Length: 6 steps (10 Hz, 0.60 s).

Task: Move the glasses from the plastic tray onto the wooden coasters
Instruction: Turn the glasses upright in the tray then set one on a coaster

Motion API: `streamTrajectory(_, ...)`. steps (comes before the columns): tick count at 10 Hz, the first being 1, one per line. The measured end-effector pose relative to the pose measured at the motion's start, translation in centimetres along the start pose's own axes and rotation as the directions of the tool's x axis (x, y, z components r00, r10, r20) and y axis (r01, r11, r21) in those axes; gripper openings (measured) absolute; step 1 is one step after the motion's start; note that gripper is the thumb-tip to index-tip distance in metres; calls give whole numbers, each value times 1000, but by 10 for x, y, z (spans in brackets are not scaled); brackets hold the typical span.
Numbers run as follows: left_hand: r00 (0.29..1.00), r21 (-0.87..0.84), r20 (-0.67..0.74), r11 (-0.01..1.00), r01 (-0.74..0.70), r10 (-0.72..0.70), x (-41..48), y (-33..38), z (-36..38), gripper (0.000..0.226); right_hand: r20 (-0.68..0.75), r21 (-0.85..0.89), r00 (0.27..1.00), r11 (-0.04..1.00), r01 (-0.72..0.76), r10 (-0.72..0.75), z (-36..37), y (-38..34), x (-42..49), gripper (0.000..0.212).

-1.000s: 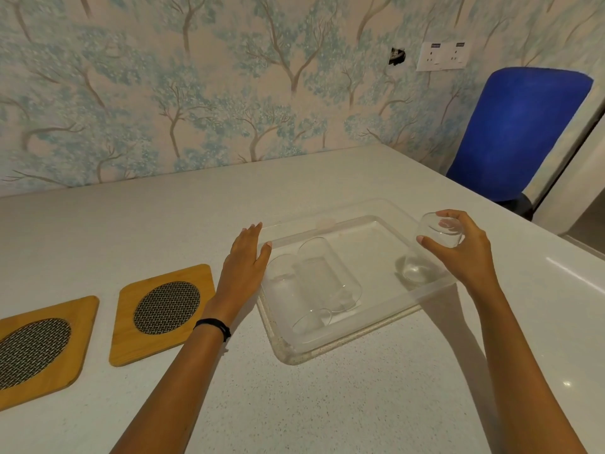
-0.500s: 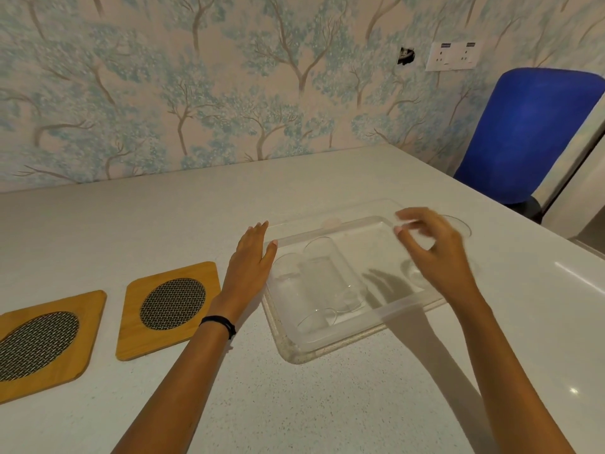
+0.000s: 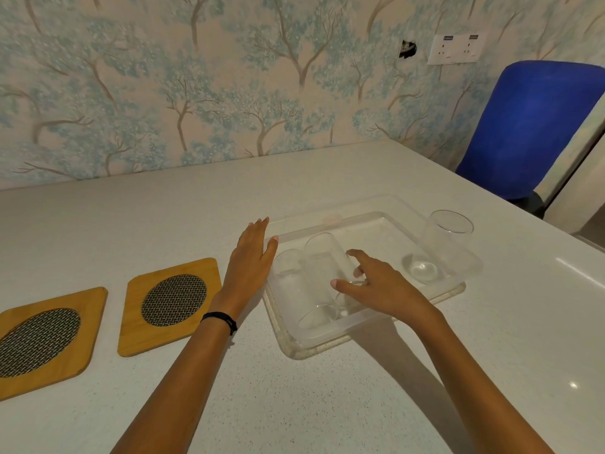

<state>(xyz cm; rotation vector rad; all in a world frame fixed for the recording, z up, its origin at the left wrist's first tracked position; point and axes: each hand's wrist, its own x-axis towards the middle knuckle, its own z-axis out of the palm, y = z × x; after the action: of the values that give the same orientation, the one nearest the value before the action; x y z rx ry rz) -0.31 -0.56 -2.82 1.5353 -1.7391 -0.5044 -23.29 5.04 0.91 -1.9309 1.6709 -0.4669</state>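
The right hand (image 3: 376, 286) has let go of the upright glass (image 3: 438, 247) at the right end of the tray (image 3: 327, 347) and now reaches to the lying glass (image 3: 322, 273) at the centre of the frame, fingers spread and touching it but not yet closed. The left hand (image 3: 250, 257) stays flat and open against the tray's left edge. Both coasters (image 3: 172, 304) at lower left are bare, so no glass is moved yet.

1. Your right hand (image 3: 379, 286) covers the 3 o'clock side of the lying glass (image 3: 322, 280); whether your fingers grip it cannot be told.
2. The far-left coaster (image 3: 42, 342) is cut off at the 9 o'clock edge.
3. The blue chair (image 3: 530, 126) is cut off at 3 o'clock.
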Motion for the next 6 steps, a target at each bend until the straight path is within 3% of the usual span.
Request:
streamTrajectory(3, 1000, -7, -2, 1000, -2, 2, 0, 1, 0, 50, -15, -68, 998, 995, -67, 66, 3, 3, 8, 77)
streamTrajectory(6, 1000, -17, -5, 1000, -9, 8, -1, 1, -1, 50, -54, 15, 995, 997, -81, 81, 0, 5, 12, 74)
